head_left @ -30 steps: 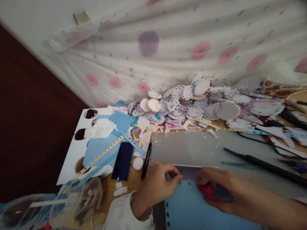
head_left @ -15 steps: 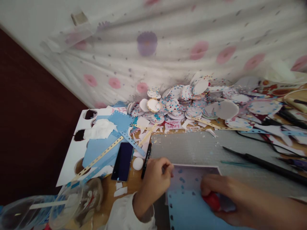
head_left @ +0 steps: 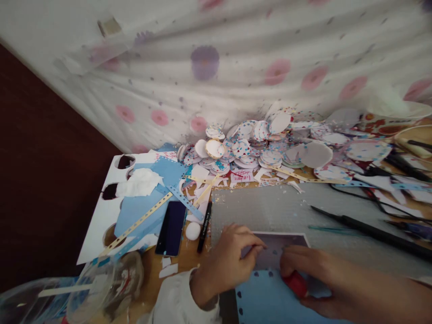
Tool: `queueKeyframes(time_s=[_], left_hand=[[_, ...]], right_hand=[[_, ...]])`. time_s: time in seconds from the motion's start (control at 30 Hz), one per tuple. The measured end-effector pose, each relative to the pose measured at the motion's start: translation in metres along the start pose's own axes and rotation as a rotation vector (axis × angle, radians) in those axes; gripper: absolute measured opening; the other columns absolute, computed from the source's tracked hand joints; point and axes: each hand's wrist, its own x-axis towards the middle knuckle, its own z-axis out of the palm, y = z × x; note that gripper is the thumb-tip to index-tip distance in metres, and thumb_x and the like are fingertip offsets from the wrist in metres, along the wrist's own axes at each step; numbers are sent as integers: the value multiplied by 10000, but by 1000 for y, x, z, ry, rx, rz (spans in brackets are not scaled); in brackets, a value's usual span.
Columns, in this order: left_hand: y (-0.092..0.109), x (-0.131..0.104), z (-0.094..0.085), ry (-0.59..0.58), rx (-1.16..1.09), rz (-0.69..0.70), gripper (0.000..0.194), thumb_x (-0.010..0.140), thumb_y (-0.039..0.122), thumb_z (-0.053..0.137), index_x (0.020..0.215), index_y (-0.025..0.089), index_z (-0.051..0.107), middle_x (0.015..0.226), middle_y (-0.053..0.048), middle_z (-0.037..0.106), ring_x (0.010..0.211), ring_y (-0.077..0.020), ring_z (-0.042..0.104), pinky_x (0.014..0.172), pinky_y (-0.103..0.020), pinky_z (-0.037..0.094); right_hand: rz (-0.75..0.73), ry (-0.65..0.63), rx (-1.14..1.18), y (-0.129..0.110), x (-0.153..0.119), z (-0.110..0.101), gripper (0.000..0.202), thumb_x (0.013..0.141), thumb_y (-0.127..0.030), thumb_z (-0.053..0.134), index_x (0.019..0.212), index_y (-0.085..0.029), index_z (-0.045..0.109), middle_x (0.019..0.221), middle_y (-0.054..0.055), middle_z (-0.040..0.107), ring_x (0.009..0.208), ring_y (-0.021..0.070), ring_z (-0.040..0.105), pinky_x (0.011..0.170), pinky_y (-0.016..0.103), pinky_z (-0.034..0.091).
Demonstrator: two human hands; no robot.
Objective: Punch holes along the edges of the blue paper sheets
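Observation:
A light blue sheet of paper [head_left: 266,297] lies in front of me, with small dark heart-like holes along its left and top edges. Behind it is a greyish-purple surface with a white rim [head_left: 286,233]. My right hand [head_left: 313,270] is closed around a small red craft punch [head_left: 297,284] at the sheet's top edge; its far side is hidden. Over the greyish surface, my left hand [head_left: 234,258] has thumb and forefinger pinched together. Whatever is between those fingertips is too small to make out. A few blue paper bits [head_left: 275,252] lie between the hands.
A grey mat [head_left: 263,207] carries a long black pen-like tool [head_left: 367,229] and a thin teal stick [head_left: 330,229]. Left are a phone [head_left: 171,228], a black marker [head_left: 204,227], a white round piece [head_left: 193,231] and clear plastic containers [head_left: 81,297]. Dotted discs [head_left: 241,148] pile up behind.
My left hand has moved right over the greyish surface, its fingers now where several blue bits lay. My right hand stays at the sheet's edge with the red punch.

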Motion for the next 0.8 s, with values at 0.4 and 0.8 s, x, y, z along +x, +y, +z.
queueKeyframes(time_s=[0.4,0.8], left_hand=[[4,9,-7,-290,-52,-210,167,874,236,641,845,151,782,735,-7,698,679,-139,565,605,-231,367],[3,6,-11,-212,41,-242,191,949,173,578,895,144,759,906,-64,751,894,-189,653,801,-258,426]], right_hand=[[-17,40,51,0,-1,3,294,797,-60,596,1003,-270,606,1041,-5,652,934,168,622,794,278,470],[-18,51,46,3,-3,4,300,773,-48,596,973,-270,617,978,-16,663,876,161,623,751,268,457]])
